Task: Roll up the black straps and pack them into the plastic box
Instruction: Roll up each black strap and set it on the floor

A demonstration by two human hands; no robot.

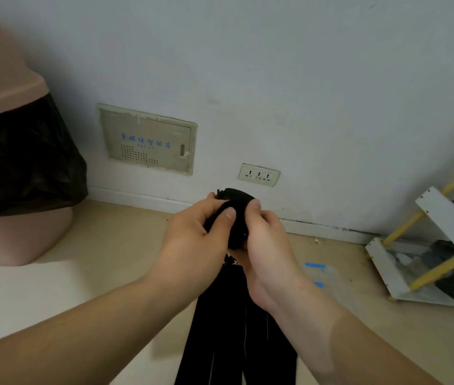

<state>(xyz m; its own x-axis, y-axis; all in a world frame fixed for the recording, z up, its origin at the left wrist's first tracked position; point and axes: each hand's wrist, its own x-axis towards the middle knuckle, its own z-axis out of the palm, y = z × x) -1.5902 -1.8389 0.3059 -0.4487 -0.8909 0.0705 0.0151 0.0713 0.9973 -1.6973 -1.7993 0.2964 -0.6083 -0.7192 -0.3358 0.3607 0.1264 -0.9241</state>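
Black webbing fills the bottom centre of the frame. The loose tails of the black straps (237,343) hang straight down, their long axis running vertically from the lower edge up into the hands. Above them, at mid-frame, the wound end forms a roll (235,232) held between both hands. The left hand (192,245) wraps it from the picture's left, thumb pressed across its front. The right hand (267,245) curls round it from the right, fingertips over the top. Neither hand is free.

Just right of the right wrist, down on the floor (109,245), lies a faint clear container with blue clips, likely the plastic box (328,273). It lies on the right hand's side, so that hand is nearer for packing, though much strap looks left to wind.

Farther back, the wall (303,79) carries a socket (258,175) and a panel (148,140). A bin (3,79) with a black liner stands at upper left, and a white and yellow rack (428,259) at far right.
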